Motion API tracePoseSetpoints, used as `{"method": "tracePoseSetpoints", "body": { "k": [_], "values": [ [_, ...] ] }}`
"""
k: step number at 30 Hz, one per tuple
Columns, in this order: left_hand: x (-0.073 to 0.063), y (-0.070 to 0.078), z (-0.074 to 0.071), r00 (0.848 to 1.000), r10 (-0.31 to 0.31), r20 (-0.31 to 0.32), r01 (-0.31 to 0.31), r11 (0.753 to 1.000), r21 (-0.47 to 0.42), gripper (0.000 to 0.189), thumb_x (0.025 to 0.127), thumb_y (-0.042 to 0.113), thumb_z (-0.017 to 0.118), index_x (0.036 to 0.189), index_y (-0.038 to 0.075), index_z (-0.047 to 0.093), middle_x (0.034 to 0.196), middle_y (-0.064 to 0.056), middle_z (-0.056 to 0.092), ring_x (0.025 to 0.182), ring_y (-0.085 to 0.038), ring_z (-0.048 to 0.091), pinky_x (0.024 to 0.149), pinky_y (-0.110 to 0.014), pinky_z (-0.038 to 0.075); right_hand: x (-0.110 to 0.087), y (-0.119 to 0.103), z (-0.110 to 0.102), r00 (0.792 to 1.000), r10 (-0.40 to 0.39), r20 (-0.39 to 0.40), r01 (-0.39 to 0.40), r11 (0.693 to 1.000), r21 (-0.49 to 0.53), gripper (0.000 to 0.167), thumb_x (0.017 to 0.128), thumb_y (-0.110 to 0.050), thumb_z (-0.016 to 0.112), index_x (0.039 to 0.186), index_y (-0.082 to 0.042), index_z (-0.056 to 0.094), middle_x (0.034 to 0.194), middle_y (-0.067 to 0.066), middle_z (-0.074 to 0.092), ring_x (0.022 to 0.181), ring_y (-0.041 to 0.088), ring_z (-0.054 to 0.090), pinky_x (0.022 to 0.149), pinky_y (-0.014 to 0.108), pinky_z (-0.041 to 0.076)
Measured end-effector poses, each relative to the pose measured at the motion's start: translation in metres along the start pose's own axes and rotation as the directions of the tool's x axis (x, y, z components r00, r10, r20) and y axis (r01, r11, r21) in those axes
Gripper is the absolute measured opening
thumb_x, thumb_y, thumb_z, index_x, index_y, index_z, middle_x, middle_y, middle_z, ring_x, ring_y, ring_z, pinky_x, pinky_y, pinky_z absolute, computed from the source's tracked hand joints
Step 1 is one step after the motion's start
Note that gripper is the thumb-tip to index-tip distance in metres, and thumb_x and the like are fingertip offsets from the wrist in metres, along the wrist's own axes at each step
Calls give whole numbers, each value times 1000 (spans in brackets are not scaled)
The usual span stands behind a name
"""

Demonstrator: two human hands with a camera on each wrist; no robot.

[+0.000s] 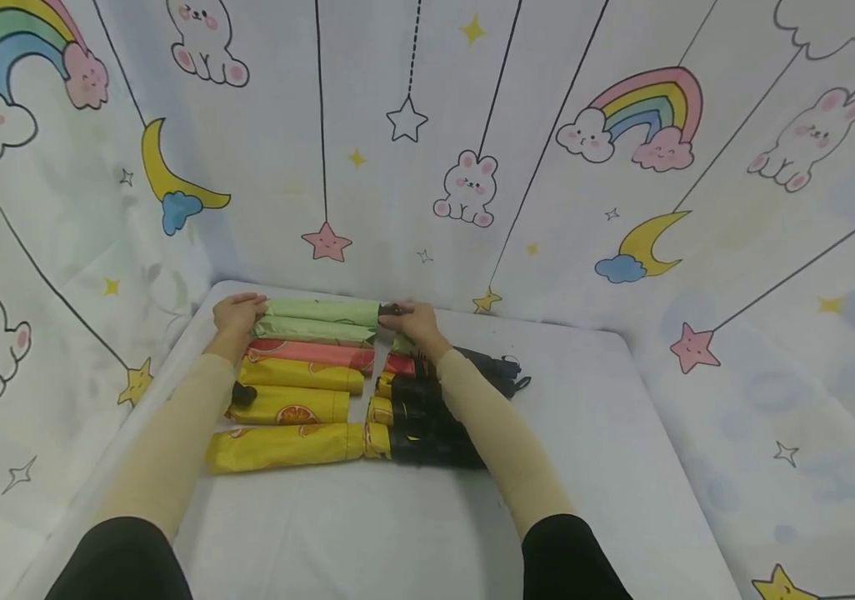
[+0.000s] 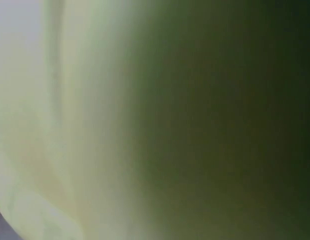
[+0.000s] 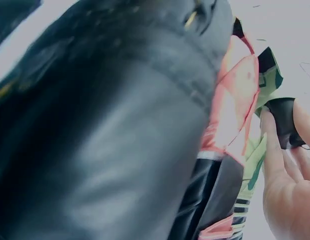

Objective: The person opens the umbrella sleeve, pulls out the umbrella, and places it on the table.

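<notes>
At the far edge of the table lies a light green folded umbrella (image 1: 322,312), long and flat. My left hand (image 1: 238,312) holds its left end. My right hand (image 1: 416,323) pinches the short black handle (image 3: 284,122) at its other end between thumb and fingers. Just nearer lies another light green folded piece (image 1: 315,330), then a red one (image 1: 315,353). Blurred pale green cloth (image 2: 99,125) fills most of the left wrist view, which hides the left fingers there.
Several yellow folded umbrellas with orange-slice prints (image 1: 285,447) lie in a row nearer me. Black shiny bundles (image 1: 435,446) line up to their right, partly under my right forearm. The white table (image 1: 585,400) meets printed cloth walls (image 1: 397,192) at the back and sides.
</notes>
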State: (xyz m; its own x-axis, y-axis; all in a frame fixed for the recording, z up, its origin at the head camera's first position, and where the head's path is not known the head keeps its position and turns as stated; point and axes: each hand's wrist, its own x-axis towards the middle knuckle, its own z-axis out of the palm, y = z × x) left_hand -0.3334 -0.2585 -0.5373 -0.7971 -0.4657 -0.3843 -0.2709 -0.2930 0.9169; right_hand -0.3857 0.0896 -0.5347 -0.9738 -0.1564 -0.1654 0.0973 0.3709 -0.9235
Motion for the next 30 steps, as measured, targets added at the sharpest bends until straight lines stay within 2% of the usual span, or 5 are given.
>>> {"method": "tracePoseSetpoints", "body": {
  "k": [4, 10, 16, 23, 30],
  "values": [
    [-1, 1, -1, 1000, -16, -5, 16, 1000, 4, 43, 99, 5, 71, 141, 9, 60, 129, 1, 73, 118, -11, 67, 83, -14, 57, -1, -1, 0, 999, 40, 6, -41, 993, 114, 73, 82, -24, 93, 144, 0, 61, 128, 15, 72, 117, 24, 71, 106, 39, 55],
    [-4, 3, -1, 999, -38, 11, 38, 999, -7, 27, 101, 5, 68, 126, 15, 63, 145, -6, 63, 130, -15, 62, 96, -19, 56, 0, 1, -2, 997, 73, 30, -78, 966, 245, 74, 82, -16, 92, 144, 4, 59, 132, 19, 69, 116, 25, 72, 106, 38, 55],
    [-8, 3, -1, 999, -32, 27, 32, 999, 10, 46, 102, 6, 67, 147, 7, 55, 147, -7, 62, 132, -15, 60, 104, -22, 53, 1, 0, -7, 988, 112, 102, -144, 906, 399, 77, 86, -3, 86, 151, 8, 46, 146, 28, 57, 114, 30, 72, 93, 32, 62],
    [-7, 2, -3, 1000, -22, 13, 22, 1000, -3, 46, 100, 6, 69, 145, 6, 56, 128, 2, 73, 114, -8, 68, 89, -16, 57, -2, -2, -11, 992, 98, 74, -117, 929, 350, 81, 84, -10, 89, 152, 7, 47, 145, 25, 58, 111, 26, 74, 104, 34, 56],
    [-7, 4, -4, 999, -38, 24, 39, 998, -55, 46, 99, 3, 70, 143, 6, 57, 131, -1, 72, 118, -11, 67, 90, -17, 58, -4, -7, -18, 993, 80, 91, -106, 939, 327, 68, 88, -15, 87, 145, 4, 57, 139, 21, 65, 109, 24, 75, 110, 36, 52]
  ]
}}
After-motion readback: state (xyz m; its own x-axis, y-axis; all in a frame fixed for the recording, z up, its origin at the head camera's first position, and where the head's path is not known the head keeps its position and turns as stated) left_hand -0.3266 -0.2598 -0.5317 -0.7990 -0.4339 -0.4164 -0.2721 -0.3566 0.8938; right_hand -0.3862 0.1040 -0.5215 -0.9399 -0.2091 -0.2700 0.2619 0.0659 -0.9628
